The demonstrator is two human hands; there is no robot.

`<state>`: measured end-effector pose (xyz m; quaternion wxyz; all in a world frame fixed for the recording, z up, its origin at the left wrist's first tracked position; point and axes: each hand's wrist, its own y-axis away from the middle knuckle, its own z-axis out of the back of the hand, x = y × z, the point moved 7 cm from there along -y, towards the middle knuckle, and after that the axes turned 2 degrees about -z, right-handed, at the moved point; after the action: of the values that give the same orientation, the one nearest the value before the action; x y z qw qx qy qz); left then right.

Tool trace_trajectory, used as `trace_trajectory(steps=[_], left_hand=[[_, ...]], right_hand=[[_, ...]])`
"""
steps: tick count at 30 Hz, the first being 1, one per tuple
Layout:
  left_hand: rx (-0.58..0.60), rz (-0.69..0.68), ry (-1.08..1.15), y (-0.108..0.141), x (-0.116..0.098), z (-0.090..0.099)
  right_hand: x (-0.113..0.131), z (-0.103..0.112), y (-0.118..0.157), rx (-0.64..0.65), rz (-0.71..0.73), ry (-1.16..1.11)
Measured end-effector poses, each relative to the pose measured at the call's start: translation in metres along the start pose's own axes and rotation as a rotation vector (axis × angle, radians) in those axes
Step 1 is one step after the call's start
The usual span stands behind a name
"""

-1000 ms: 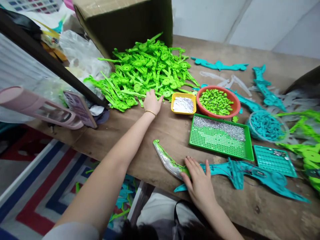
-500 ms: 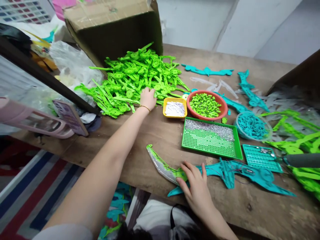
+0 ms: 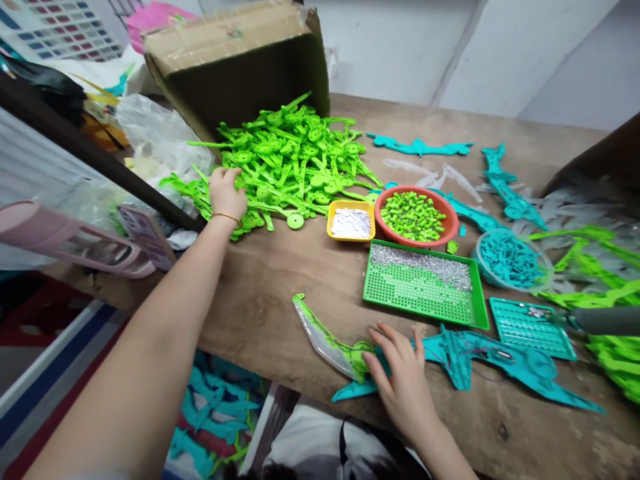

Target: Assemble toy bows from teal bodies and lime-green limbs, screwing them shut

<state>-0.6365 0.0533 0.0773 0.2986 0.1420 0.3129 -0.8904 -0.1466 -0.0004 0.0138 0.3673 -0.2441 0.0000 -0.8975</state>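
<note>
My left hand (image 3: 227, 193) reaches into the left part of a heap of green plastic parts (image 3: 295, 150); its fingers are bent and what they may hold is hidden. Near the table's front edge my right hand (image 3: 400, 367) lies with fingers spread on a long teal part (image 3: 445, 350). Beside its thumb is a curved green piece with a clear blade (image 3: 327, 340), its round end against the teal part. Thin wires and a small metal piece show on the teal part, right of the hand.
Behind the right hand stand a green tray (image 3: 425, 293) of metal bits, a yellow dish (image 3: 350, 239), a red bowl (image 3: 417, 242) and a clear tub (image 3: 513, 283). A tool (image 3: 603, 320) juts in over a teal tray (image 3: 533, 333). A cardboard box (image 3: 230, 50) stands behind the heap.
My left hand has moved left along the green heap. My right hand has shifted slightly right, showing more of the curved piece's round end. The camera view has shifted a little.
</note>
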Motion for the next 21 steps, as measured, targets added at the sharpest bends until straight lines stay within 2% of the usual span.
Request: trace_trajectory(steps=[2,4,9,12,14,16,21], left_hand=[[-0.032,-0.010,-0.012,-0.003,-0.011,-0.002],[-0.022,-0.068,-0.027,-0.005,-0.038,-0.018],[0.271,-0.339,-0.018,-0.005,-0.139,-0.110],[0.475,-0.405,-0.113,-0.008,-0.175,-0.155],[0.539,-0.421,-0.148,-0.014,-0.180,-0.165],[0.543,-0.420,-0.159,-0.020,-0.173,-0.160],[0.464,-0.339,-0.239,-0.019,-0.119,-0.117]], right_hand=[[-0.003,0.003,-0.001,-0.020,-0.004,0.002],[-0.004,0.005,-0.004,-0.040,-0.001,0.002],[0.000,0.007,-0.012,-0.042,0.026,0.007],[0.001,0.009,-0.014,-0.042,0.037,0.021],[-0.001,0.009,-0.014,-0.043,0.031,0.027],[-0.004,0.009,-0.013,-0.044,0.021,0.026],[-0.006,0.009,-0.008,-0.041,0.008,-0.001]])
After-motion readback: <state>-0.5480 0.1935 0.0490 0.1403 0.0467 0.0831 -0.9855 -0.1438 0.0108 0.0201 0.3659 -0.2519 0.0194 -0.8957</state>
